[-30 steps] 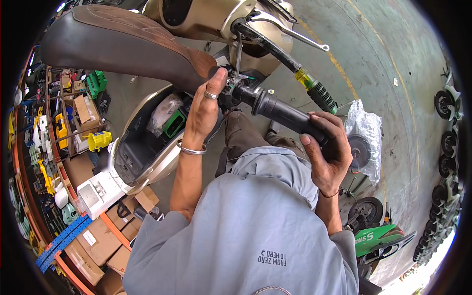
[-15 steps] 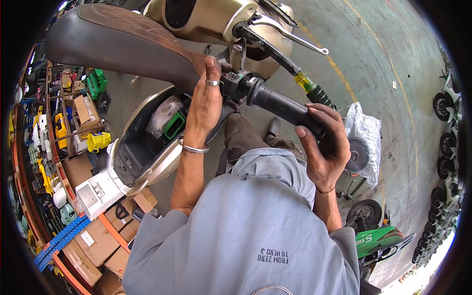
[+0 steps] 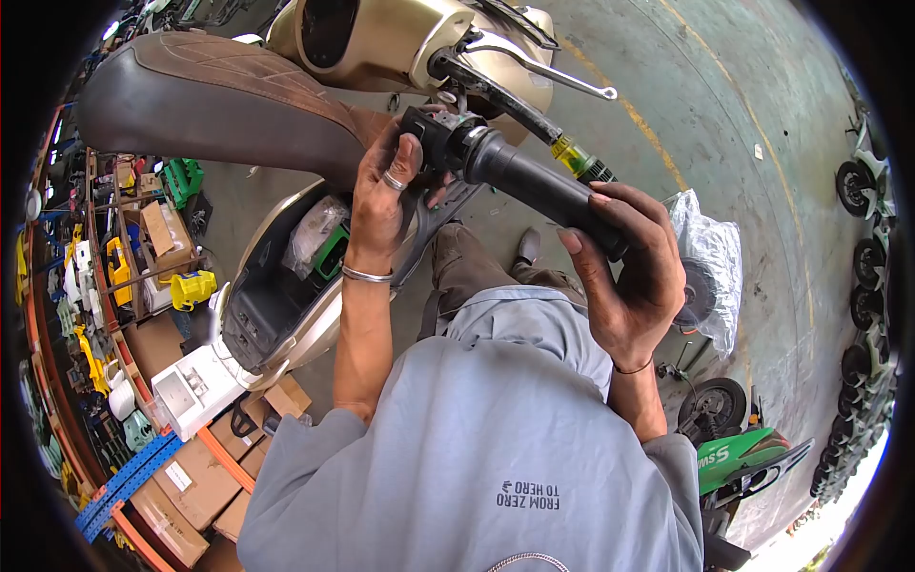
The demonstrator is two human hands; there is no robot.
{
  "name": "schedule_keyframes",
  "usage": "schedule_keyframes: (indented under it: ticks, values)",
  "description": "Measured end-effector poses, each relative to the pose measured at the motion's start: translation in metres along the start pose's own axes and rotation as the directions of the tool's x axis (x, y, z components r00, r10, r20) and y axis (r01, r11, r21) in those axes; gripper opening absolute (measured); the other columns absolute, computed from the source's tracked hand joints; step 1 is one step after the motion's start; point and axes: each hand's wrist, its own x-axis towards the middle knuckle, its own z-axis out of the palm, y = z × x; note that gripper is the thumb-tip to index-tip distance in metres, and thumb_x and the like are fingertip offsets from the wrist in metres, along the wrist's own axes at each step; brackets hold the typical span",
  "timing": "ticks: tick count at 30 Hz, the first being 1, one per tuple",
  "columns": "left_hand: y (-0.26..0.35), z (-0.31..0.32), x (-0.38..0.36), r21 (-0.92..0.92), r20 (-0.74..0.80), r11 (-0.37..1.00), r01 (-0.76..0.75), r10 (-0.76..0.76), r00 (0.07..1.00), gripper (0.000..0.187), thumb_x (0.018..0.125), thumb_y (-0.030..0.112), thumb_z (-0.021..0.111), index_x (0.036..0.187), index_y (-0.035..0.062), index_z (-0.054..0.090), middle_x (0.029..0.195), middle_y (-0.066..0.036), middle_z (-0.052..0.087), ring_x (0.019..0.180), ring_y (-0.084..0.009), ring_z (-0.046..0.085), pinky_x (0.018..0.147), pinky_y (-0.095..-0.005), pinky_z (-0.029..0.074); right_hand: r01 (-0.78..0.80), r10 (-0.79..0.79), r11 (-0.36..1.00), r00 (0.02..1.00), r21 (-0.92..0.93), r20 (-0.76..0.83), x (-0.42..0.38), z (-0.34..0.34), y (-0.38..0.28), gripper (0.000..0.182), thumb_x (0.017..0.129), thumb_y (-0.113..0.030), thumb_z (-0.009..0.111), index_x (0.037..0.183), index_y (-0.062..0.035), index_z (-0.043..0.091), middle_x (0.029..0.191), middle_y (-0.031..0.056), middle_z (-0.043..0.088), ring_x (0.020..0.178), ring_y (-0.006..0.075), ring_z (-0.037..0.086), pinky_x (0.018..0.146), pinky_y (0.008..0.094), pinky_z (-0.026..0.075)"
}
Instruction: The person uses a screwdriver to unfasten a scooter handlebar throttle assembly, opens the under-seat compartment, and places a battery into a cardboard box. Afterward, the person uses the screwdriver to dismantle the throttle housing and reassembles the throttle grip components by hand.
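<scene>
A black handlebar grip (image 3: pixel 538 186) with a switch housing (image 3: pixel 440 138) at its inner end is held up between my hands. My left hand (image 3: pixel 383 195), with a ring on it, is closed around the housing, its thumb upright on the near side. My right hand (image 3: pixel 634 262) pinches the outer end of the grip between thumb and fingers. Just beyond lies a bare handlebar (image 3: pixel 505 97) with a brake lever (image 3: pixel 553 67) and a yellow-and-black screwdriver handle (image 3: pixel 577 157) at its end.
A gold scooter front (image 3: pixel 400 43) stands ahead. On the left are a brown seat (image 3: pixel 229 105), an open scooter body (image 3: pixel 276 276) and shelves with boxes (image 3: pixel 191 477). A plastic-wrapped wheel (image 3: pixel 705 276) and green bodywork (image 3: pixel 739 458) are at the right.
The grip and housing have turned and shifted slightly left, showing more of the housing. My left hand has moved left and down a little. The view has shifted slightly.
</scene>
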Motion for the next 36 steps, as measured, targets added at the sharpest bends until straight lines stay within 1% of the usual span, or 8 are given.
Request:
schedule_keyframes:
  ticks: [3,6,9,12,18,21,30,36]
  values:
    - [-0.009,-0.006,-0.002,-0.049,-0.014,0.999,-0.009,0.009,1.0,0.049,0.101,0.041,0.059,0.127,-0.0008,0.057,0.091,-0.009,0.066,0.07,-0.0136,0.061,0.053,-0.0249,0.044,-0.017,0.017,0.999,1.0,0.035,-0.011,0.002,0.002,-0.002,0.037,0.075,-0.001,0.083,0.11,-0.0018,0.069,0.109,0.0145,0.068,0.09,0.0201,0.068,0.073,0.03,0.057]
    - [-0.013,-0.011,-0.001,-0.047,-0.019,0.999,-0.003,0.002,1.0,0.048,0.1,0.042,0.06,0.123,-0.0006,0.059,0.091,-0.009,0.067,0.069,-0.0138,0.061,0.053,-0.0248,0.044,0.032,-0.032,0.999,0.999,-0.04,0.001,0.004,0.002,-0.002,0.038,0.075,-0.002,0.083,0.111,-0.0016,0.068,0.109,0.0149,0.068,0.092,0.0217,0.069,0.074,0.0308,0.057]
    - [-0.008,-0.005,-0.001,-0.022,-0.057,1.0,-0.022,0.021,0.998,0.048,0.098,0.042,0.062,0.12,-0.0005,0.06,0.083,-0.005,0.064,0.066,-0.0134,0.06,0.053,-0.024,0.043,0.018,-0.018,1.0,1.0,-0.007,-0.017,0.005,0.002,0.001,0.041,0.075,-0.003,0.084,0.113,-0.0011,0.067,0.109,0.0158,0.068,0.094,0.0234,0.069,0.075,0.0317,0.057]
    - [-0.01,-0.012,-0.001,0.058,-0.023,0.998,-0.016,0.017,1.0,0.046,0.096,0.046,0.064,0.112,0.0033,0.059,0.09,-0.008,0.066,0.067,-0.0146,0.062,0.055,-0.0259,0.044,-0.032,0.033,0.999,0.999,0.024,-0.04,0.003,0.0,0.003,0.043,0.075,-0.003,0.084,0.114,-0.0007,0.066,0.109,0.0167,0.068,0.094,0.0233,0.069,0.076,0.0319,0.057]
    - [-0.01,-0.008,0.0,0.073,-0.048,0.997,-0.016,0.02,0.999,0.045,0.094,0.047,0.067,0.104,0.004,0.058,0.088,-0.007,0.065,0.066,-0.0132,0.061,0.053,-0.0243,0.044,-0.036,0.037,0.999,0.998,0.021,-0.05,0.001,-0.001,0.001,0.042,0.075,-0.003,0.084,0.113,-0.0001,0.066,0.109,0.0172,0.068,0.093,0.0225,0.069,0.075,0.0318,0.057]
    - [-0.013,-0.008,-0.001,0.021,-0.075,1.0,-0.016,0.017,0.997,0.048,0.094,0.044,0.069,0.115,0.0012,0.061,0.073,0.003,0.051,0.064,-0.0096,0.056,0.053,-0.0217,0.042,-0.034,0.035,0.999,0.998,0.014,-0.044,0.0,0.0,-0.001,0.042,0.075,-0.003,0.084,0.113,0.0002,0.066,0.109,0.0167,0.068,0.093,0.0221,0.069,0.075,0.0314,0.057]
    - [-0.013,-0.015,-0.003,-0.049,-0.06,0.998,-0.029,0.026,0.998,0.043,0.096,0.046,0.065,0.105,0.0035,0.06,0.082,-0.004,0.062,0.065,-0.0117,0.058,0.054,-0.0248,0.042,0.018,-0.018,1.0,1.0,-0.013,-0.019,0.003,0.008,-0.008,0.041,0.075,-0.003,0.084,0.111,-0.0016,0.066,0.107,0.0157,0.069,0.095,0.0264,0.069,0.079,0.0344,0.057]
    - [-0.013,-0.02,-0.001,-0.102,-0.056,0.995,0.002,-0.008,0.998,0.045,0.097,0.048,0.061,0.101,0.0037,0.059,0.082,-0.006,0.063,0.066,-0.0126,0.059,0.053,-0.0246,0.041,0.022,-0.021,0.998,1.0,-0.064,0.011,0.013,0.012,-0.019,0.045,0.075,-0.005,0.085,0.115,-0.0012,0.066,0.108,0.0154,0.069,0.094,0.0262,0.069,0.079,0.0343,0.057]
